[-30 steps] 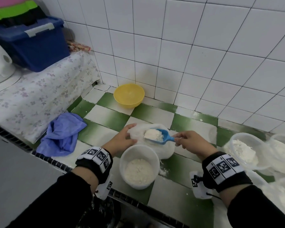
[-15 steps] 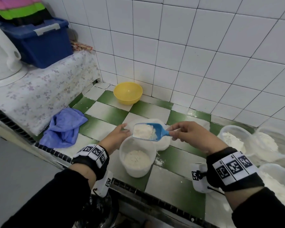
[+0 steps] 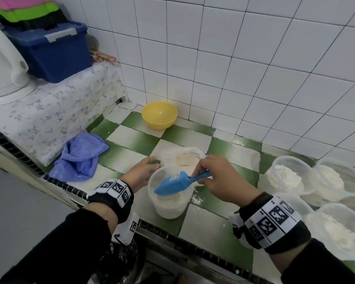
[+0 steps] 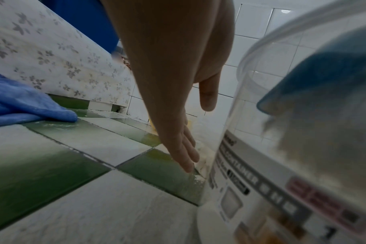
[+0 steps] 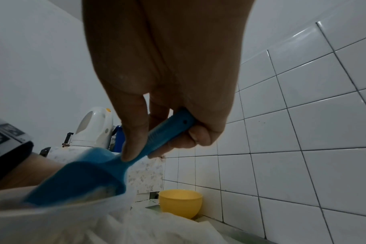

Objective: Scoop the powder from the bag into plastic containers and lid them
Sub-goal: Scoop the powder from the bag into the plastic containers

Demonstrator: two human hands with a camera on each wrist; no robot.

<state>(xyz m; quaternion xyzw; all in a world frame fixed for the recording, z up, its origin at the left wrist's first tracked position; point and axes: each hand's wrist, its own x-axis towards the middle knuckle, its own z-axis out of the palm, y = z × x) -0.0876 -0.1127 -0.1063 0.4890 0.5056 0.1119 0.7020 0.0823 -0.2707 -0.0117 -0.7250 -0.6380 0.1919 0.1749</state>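
Observation:
A clear plastic container part-filled with white powder stands on the checked counter near its front edge. My right hand grips the handle of a blue scoop, which is tipped mouth-down inside the container's rim. In the right wrist view the right hand has its fingers curled round the scoop. My left hand lies with straight fingers against the container's left side. The left wrist view has that hand beside the container. The open white powder bag sits just behind.
Several powder-filled containers crowd the right. A yellow bowl stands by the tiled wall and a blue cloth lies at left. A blue storage box sits on the raised, cloth-covered ledge. Spilled powder dots the counter.
The right hand carried the loaded scoop from over the bag to the container and tipped it down. The left hand shifted from the bag's edge to the container's side.

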